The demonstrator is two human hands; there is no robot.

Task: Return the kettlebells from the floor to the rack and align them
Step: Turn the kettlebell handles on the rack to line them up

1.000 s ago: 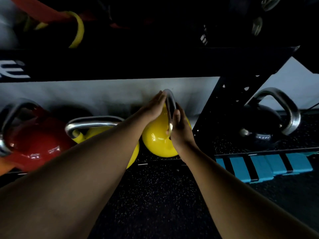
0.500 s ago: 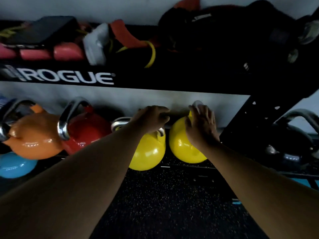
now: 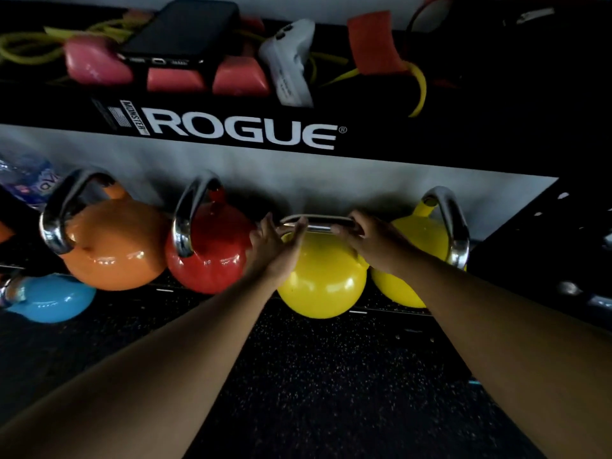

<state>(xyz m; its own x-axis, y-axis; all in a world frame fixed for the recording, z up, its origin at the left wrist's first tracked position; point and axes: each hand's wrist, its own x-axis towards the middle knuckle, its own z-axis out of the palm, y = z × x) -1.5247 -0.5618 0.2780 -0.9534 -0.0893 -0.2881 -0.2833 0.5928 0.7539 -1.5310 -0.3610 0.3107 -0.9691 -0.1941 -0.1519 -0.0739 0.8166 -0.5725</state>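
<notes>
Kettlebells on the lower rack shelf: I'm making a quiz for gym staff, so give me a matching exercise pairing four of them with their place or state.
Things:
1. orange kettlebell
2. red kettlebell
3. left yellow kettlebell
4. right yellow kettlebell

Places or states:
A. last in the row, next to the black rack upright
B. both hands on its handle, left hand and right hand
C. between orange and yellow
D. above the blue kettlebell

Pairs: 1-D, 2-C, 3-B, 4-A

blue kettlebell (image 3: 49,298): cut by left edge | bottle (image 3: 29,180): blurred
</notes>
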